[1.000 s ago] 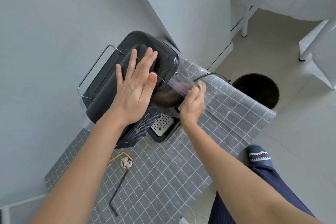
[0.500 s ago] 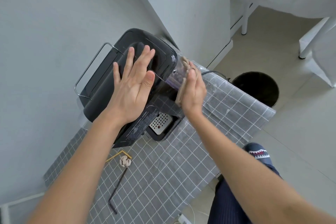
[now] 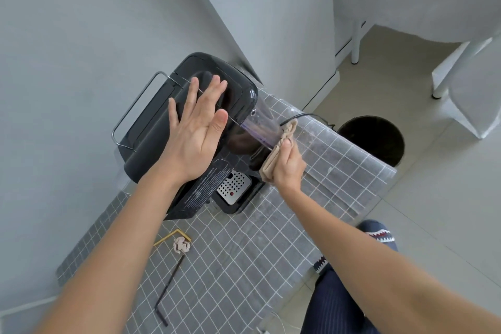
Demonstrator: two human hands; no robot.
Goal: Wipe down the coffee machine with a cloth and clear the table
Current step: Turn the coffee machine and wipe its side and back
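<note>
Coffee machine (image 3: 187, 116) stands centre frame on grey checked tablecloth (image 3: 244, 252) against grey wall. Left hand (image 3: 193, 135) lies spread flat on top; right hand (image 3: 288, 165) pinches beige cloth (image 3: 276, 157) against its clear tank. Bin (image 3: 374, 138) on floor, right.

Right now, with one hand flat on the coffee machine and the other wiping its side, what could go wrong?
1. The right hand rubs the cloth against the clear tank; hard strokes might loosen it.
2. The power cord runs just behind the cloth and could snag.
3. The left hand only rests open on the coffee machine, so it may slide on the checked tablecloth.
</note>
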